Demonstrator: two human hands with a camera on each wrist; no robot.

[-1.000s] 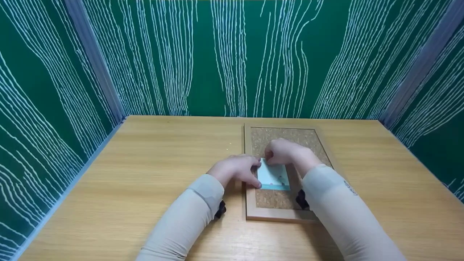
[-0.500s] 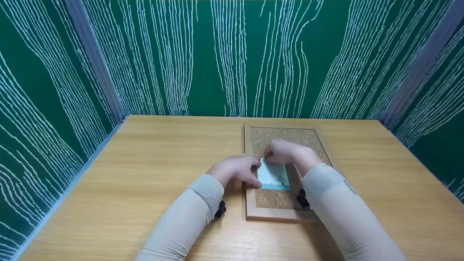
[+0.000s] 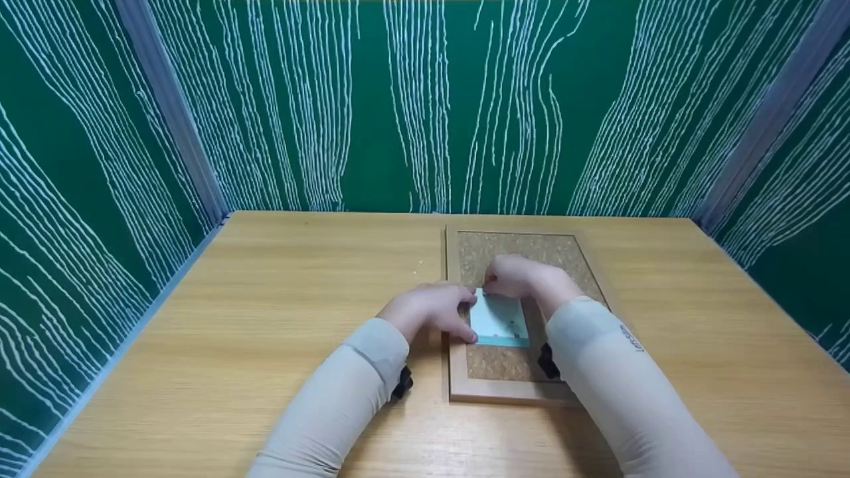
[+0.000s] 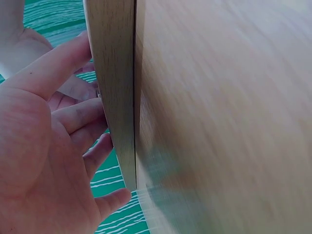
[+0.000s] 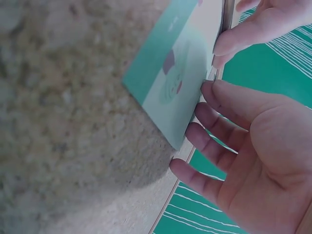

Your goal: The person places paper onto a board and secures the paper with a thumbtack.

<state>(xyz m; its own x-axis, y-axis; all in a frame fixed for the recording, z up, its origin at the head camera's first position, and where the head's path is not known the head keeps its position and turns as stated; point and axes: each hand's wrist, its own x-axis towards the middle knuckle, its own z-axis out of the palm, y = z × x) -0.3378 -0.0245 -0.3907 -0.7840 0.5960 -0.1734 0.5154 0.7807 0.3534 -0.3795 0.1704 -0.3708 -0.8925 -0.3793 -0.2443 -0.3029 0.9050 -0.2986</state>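
A mint-and-white card (image 3: 498, 322) with a small printed picture lies on the framed cork board (image 3: 506, 365). Along the card's left edge rests my left hand (image 3: 431, 309), its fingers spread, with the thumb at the near corner and the index finger at the far corner. My right hand (image 3: 521, 275) is at the card's far edge, thumb and index finger drawn together. In the right wrist view they pinch a tiny pin (image 5: 212, 75), mostly hidden by the fingers, right at the card (image 5: 178, 73). The left wrist view has the left fingers against the wooden frame (image 4: 114, 83).
The board lies flat on a wooden table (image 3: 299, 279), right of the middle. Several tiny shiny specks (image 3: 418, 267) lie on the table just left of the frame. Green walls (image 3: 378, 106) with white wavy lines stand behind and on both sides.
The right hand shifts very slightly at the card's far edge, its fingers turning a little. The left hand and card stay in place; the whole head view shifts slightly.
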